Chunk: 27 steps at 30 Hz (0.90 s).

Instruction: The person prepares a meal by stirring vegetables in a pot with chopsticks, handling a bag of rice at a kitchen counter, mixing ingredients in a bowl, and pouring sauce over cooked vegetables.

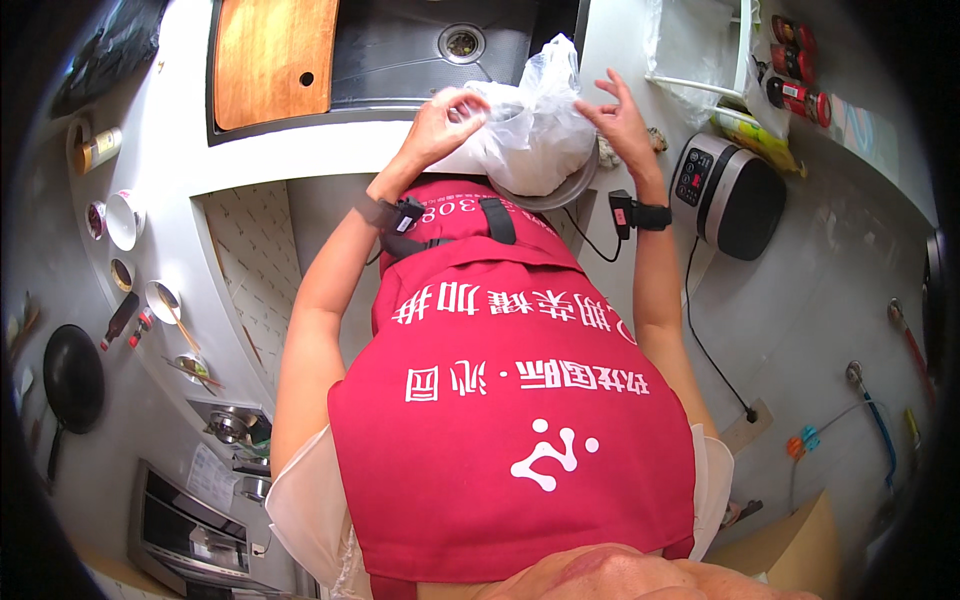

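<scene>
A white translucent plastic bag [536, 146] with a pale bulky content sits in a round metal bowl [547, 199], close in front of my apron. The bag's upper part is gathered and sticks up towards the sink. On the bag's left side, my left hand [448, 126] has its thumb and fingers curled near the loose plastic; whether it pinches the film cannot be made out. Opposite it, my right hand [621, 124] has its fingers spread, the lowest fingertips at the bag's edge. What fills the bag is not clear through the plastic.
Beyond the bag lies a dark sink [405, 60] with scraps in its drain strainer [460, 45]. A wooden cutting board [274, 60] spans its left part. To the right stand a rice cooker [727, 196], a white rack [701, 84] and several red-lidded jars [795, 97]. Bowls [125, 219] line the left counter.
</scene>
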Each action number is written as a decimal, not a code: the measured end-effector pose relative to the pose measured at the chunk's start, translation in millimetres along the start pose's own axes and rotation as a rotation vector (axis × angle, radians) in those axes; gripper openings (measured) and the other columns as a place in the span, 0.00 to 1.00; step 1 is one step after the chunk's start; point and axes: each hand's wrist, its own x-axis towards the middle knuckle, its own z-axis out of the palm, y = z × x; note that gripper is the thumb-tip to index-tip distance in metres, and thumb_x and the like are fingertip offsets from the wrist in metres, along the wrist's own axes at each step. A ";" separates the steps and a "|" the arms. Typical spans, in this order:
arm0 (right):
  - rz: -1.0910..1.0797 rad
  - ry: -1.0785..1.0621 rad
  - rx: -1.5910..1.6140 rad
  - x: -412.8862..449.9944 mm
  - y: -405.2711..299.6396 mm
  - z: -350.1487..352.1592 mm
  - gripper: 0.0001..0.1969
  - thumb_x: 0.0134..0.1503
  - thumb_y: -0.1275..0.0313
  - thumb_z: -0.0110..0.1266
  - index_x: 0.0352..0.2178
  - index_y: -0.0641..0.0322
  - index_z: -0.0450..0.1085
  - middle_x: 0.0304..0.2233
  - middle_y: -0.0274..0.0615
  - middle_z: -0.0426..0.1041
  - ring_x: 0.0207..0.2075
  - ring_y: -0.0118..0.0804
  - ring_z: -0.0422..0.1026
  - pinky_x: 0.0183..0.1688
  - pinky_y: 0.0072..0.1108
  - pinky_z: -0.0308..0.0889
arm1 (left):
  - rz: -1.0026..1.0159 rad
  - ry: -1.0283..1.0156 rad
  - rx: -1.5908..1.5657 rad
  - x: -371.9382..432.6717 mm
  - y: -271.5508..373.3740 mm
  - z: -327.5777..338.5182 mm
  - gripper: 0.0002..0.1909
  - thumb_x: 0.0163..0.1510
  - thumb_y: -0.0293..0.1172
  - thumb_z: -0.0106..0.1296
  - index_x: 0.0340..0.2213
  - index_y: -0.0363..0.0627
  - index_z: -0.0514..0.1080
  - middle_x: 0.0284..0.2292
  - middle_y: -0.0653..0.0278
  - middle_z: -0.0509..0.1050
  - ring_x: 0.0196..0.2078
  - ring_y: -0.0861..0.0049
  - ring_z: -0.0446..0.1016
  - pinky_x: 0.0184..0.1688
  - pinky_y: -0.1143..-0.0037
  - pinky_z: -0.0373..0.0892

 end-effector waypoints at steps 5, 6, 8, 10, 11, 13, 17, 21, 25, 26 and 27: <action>-0.040 -0.096 0.036 -17.2 17.9 -1.5 0.31 0.56 0.73 0.64 0.61 0.59 0.67 0.43 0.32 0.78 0.29 0.18 0.70 0.34 0.16 0.69 | -0.044 0.163 0.027 14.2 -21.2 23.4 0.28 0.54 0.41 0.64 0.55 0.46 0.71 0.48 0.53 0.77 0.50 0.64 0.77 0.55 0.67 0.71; -0.002 -0.096 0.153 -24.2 15.2 -8.5 0.19 0.57 0.78 0.60 0.51 0.61 0.75 0.39 0.29 0.76 0.29 0.17 0.69 0.31 0.13 0.66 | -0.119 0.052 -0.085 15.4 -25.9 25.5 0.27 0.54 0.40 0.64 0.54 0.45 0.72 0.45 0.54 0.78 0.46 0.66 0.78 0.53 0.68 0.73; 0.017 -0.095 0.302 -41.9 12.7 -28.2 0.13 0.57 0.78 0.57 0.45 0.61 0.75 0.38 0.29 0.76 0.29 0.17 0.69 0.30 0.13 0.65 | -0.138 -0.054 -0.104 18.5 -25.8 30.9 0.22 0.55 0.37 0.62 0.48 0.40 0.75 0.35 0.57 0.81 0.36 0.74 0.79 0.43 0.72 0.74; 0.038 -0.087 0.456 -62.4 17.0 -45.8 0.08 0.58 0.79 0.55 0.40 0.61 0.76 0.37 0.29 0.75 0.30 0.18 0.69 0.29 0.13 0.63 | -0.125 -0.092 -0.144 18.7 -9.4 32.7 0.19 0.55 0.35 0.61 0.46 0.39 0.76 0.34 0.58 0.81 0.35 0.76 0.79 0.42 0.73 0.73; 0.006 -0.062 0.551 -73.5 22.5 -52.5 0.05 0.58 0.78 0.52 0.35 0.61 0.74 0.37 0.30 0.74 0.30 0.19 0.68 0.29 0.13 0.62 | -0.113 -0.126 -0.181 17.9 -0.7 33.2 0.16 0.56 0.34 0.60 0.44 0.38 0.76 0.33 0.59 0.81 0.35 0.77 0.78 0.40 0.73 0.73; -0.029 -0.037 0.648 -92.1 34.5 -64.8 0.04 0.57 0.78 0.50 0.31 0.60 0.72 0.36 0.31 0.74 0.30 0.19 0.67 0.28 0.13 0.60 | -0.092 -0.172 -0.192 13.8 15.9 32.4 0.15 0.56 0.33 0.58 0.42 0.36 0.76 0.32 0.59 0.80 0.34 0.77 0.77 0.39 0.73 0.72; -0.071 -0.046 0.727 -122.6 53.1 -79.1 0.04 0.53 0.72 0.49 0.27 0.62 0.67 0.33 0.34 0.69 0.30 0.22 0.64 0.33 0.14 0.58 | -0.092 -0.231 -0.258 5.8 40.5 35.4 0.14 0.55 0.30 0.56 0.42 0.35 0.76 0.31 0.59 0.80 0.34 0.79 0.77 0.39 0.74 0.72; -0.118 -0.019 0.888 -139.2 38.5 -75.3 0.06 0.52 0.70 0.49 0.25 0.61 0.63 0.30 0.37 0.66 0.33 0.28 0.63 0.39 0.18 0.59 | -0.066 -0.389 -0.412 -2.1 70.2 43.3 0.12 0.50 0.24 0.56 0.39 0.35 0.76 0.28 0.49 0.78 0.31 0.70 0.79 0.35 0.71 0.73; -0.152 -0.073 1.000 -145.6 32.5 -70.0 0.07 0.49 0.70 0.49 0.23 0.59 0.60 0.28 0.37 0.64 0.31 0.30 0.61 0.36 0.18 0.57 | 0.328 -0.397 -0.345 -3.2 99.2 50.3 0.11 0.49 0.21 0.57 0.38 0.36 0.77 0.32 0.49 0.79 0.37 0.52 0.78 0.41 0.65 0.73; -0.154 -0.060 1.014 -146.3 32.5 -68.4 0.07 0.49 0.70 0.50 0.22 0.58 0.59 0.27 0.36 0.63 0.30 0.30 0.60 0.35 0.19 0.57 | 0.362 -0.418 -0.354 -1.6 105.0 49.7 0.10 0.49 0.18 0.56 0.36 0.34 0.76 0.33 0.49 0.78 0.37 0.53 0.78 0.40 0.67 0.72; -0.151 -0.047 1.028 -147.1 29.3 -66.7 0.08 0.49 0.70 0.50 0.22 0.57 0.59 0.26 0.36 0.63 0.30 0.29 0.60 0.35 0.19 0.57 | 0.379 -0.454 -0.348 -0.2 110.4 49.6 0.11 0.48 0.17 0.56 0.36 0.35 0.77 0.33 0.50 0.78 0.38 0.54 0.79 0.41 0.66 0.73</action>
